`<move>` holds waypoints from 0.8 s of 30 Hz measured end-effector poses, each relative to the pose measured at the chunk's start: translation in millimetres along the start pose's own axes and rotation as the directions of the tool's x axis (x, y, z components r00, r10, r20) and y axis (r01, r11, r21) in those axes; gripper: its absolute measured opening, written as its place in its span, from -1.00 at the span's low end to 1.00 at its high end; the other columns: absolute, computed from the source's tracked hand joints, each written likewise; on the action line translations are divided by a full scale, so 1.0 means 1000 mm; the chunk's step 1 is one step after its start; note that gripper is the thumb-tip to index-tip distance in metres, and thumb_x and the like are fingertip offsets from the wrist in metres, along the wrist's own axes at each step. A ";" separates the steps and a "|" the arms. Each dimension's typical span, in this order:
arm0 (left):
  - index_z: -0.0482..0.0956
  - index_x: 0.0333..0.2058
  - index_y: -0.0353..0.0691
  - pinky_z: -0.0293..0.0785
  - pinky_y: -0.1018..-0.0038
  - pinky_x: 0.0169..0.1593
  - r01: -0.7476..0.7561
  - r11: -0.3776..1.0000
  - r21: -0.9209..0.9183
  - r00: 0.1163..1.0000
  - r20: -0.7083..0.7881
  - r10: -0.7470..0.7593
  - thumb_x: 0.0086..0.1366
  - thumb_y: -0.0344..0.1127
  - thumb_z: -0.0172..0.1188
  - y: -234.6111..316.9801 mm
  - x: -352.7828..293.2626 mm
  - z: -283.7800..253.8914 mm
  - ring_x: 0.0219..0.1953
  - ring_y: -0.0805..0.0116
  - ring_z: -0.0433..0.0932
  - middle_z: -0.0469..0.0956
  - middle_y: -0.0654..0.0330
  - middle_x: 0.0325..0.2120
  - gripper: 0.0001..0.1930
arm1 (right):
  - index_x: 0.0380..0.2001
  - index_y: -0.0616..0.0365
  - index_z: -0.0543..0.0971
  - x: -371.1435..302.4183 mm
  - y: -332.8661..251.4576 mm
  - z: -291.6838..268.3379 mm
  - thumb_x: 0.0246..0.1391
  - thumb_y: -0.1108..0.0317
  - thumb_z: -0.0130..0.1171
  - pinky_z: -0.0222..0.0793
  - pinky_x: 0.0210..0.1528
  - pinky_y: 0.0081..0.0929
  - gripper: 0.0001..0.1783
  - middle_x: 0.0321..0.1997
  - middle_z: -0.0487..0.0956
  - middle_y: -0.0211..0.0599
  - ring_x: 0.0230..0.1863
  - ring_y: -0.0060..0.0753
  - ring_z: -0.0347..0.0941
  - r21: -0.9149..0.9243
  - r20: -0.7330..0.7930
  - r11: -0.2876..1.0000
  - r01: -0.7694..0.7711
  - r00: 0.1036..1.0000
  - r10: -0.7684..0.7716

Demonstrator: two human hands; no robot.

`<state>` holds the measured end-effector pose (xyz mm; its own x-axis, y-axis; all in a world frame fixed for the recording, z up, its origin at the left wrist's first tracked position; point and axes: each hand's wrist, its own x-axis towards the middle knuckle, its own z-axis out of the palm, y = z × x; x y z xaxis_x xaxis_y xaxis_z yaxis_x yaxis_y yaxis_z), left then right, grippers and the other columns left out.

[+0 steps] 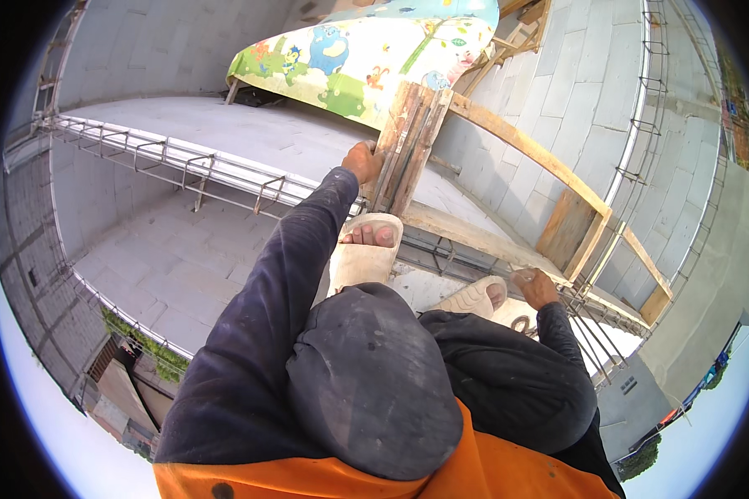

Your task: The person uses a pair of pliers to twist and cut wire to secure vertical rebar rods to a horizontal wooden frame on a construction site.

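L hand point(360, 161): you're gripping boards point(409, 150), standing just R of it
R hand point(537, 288): yours is sitting nr plank point(474, 236), can't tell grip

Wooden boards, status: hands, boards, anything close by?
Left hand at left edge of wooden boards, grip unclear. Right hand near long timber, grip unclear. Left sandal close to boards' near end.

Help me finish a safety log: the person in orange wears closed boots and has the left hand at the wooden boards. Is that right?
Not the boots: the head view shows open-toed sandals with bare toes. The rest stands: orange clothing, and the left hand at the wooden boards.
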<state>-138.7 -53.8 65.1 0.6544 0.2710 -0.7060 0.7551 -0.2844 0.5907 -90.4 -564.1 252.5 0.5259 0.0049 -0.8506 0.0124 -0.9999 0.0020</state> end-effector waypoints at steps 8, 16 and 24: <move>0.58 0.25 -0.29 0.47 0.17 0.33 0.044 0.989 0.138 0.998 0.032 -0.049 0.39 0.05 0.29 0.033 0.022 -0.016 0.24 -0.07 0.60 0.64 -0.13 0.17 -0.38 | 0.07 0.19 0.72 -0.009 -0.012 -0.009 0.18 -0.26 0.32 0.45 0.28 -0.08 -0.29 0.14 0.67 0.20 0.22 0.21 0.59 -0.007 -0.005 1.000 0.023 1.000 -0.023; 0.57 0.27 -0.25 0.62 0.24 0.14 0.158 0.985 -0.065 0.964 0.228 -0.139 0.36 0.14 0.32 0.030 0.030 -0.030 0.14 0.08 0.65 0.62 -0.16 0.17 -0.32 | 0.10 0.14 0.71 0.000 0.000 -0.001 0.21 -0.15 0.32 0.44 0.30 -0.07 -0.37 0.16 0.66 0.20 0.23 0.24 0.57 -0.039 0.025 0.999 -0.011 1.000 0.011; 0.48 0.29 -0.44 0.49 0.27 0.27 0.151 0.977 -0.151 0.968 0.224 -0.115 0.40 0.14 0.21 -0.015 0.008 0.005 0.20 -0.02 0.62 0.57 -0.22 0.22 -0.25 | 0.02 0.03 0.74 -0.009 0.008 0.002 0.22 -0.06 0.31 0.40 0.34 -0.10 -0.52 0.24 0.61 0.13 0.28 0.17 0.54 -0.026 0.017 0.991 0.130 0.991 -0.129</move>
<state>-145.0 -51.5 48.8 0.5377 0.0890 -0.8384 0.8424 -0.0982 0.5298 -96.4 -572.5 259.4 0.5050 0.1338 -0.8527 0.1022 -0.9902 -0.0948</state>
